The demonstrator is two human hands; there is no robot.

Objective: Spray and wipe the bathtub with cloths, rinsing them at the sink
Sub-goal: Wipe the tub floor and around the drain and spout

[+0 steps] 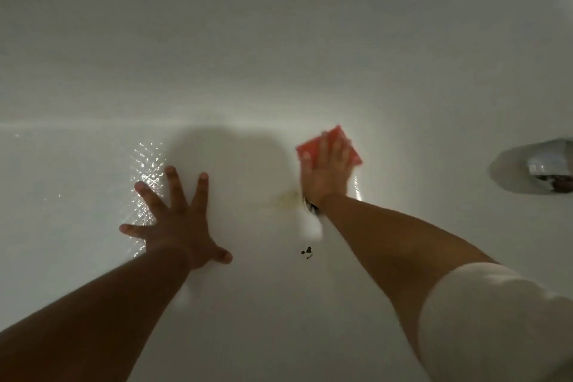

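I look down into a white bathtub (248,56). My right hand (327,170) lies flat with straight fingers on a red cloth (336,136) and presses it against the tub floor where it curves up into the far wall. The hand and cloth are blurred. My left hand (178,220) rests on the tub floor with fingers spread wide, holding nothing. A yellowish stain (286,198) sits on the floor just left of my right wrist.
The drain (311,206) is partly hidden under my right wrist. A small dark speck of debris (307,252) lies below it. A chrome fitting (550,169) sits on the tub wall at the far right. Wet patches glint left of my left hand.
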